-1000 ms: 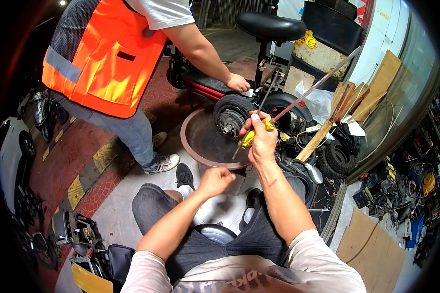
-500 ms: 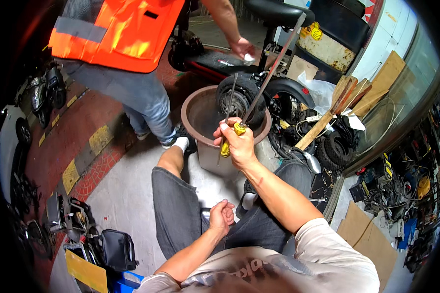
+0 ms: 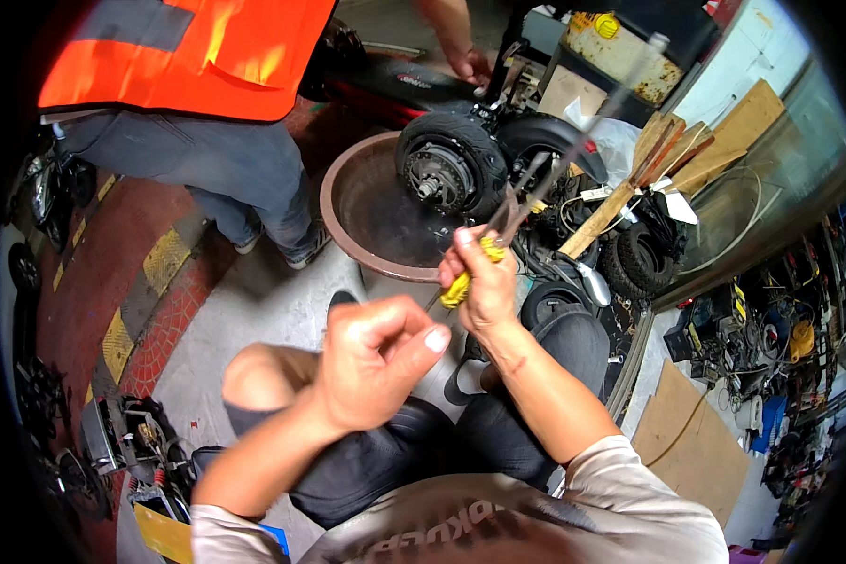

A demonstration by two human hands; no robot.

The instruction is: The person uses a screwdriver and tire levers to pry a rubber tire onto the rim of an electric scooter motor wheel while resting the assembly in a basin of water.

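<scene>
My right hand point(image 3: 477, 282) grips a yellow-handled tool point(image 3: 456, 289) with long metal bars point(image 3: 558, 169) pointing up to the right. In the foreground my left hand point(image 3: 374, 362) is raised with curled fingers; whether anything is inside cannot be seen. Beyond both hands a wide brown tub point(image 3: 343, 240) holds dark liquid, and a scooter's rear wheel point(image 3: 437, 174) overhangs it, with hub and disc showing. A person in an orange vest point(image 3: 179, 66) stands at left, a hand point(image 3: 472, 66) by the scooter's black and red deck point(image 3: 409, 86).
At right are wood boards point(image 3: 733, 122), loose tyres point(image 3: 634, 263), a glass door, piled parts point(image 3: 785, 367) and a cardboard sheet point(image 3: 681, 437). At lower left stands scooter gear point(image 3: 136, 442); farther left, parked vehicles point(image 3: 42, 193) beyond yellow-striped edging point(image 3: 164, 258).
My left hand has risen toward my right hand. The tool in my right hand has shifted rightward and tilts further right. The other person has shifted left.
</scene>
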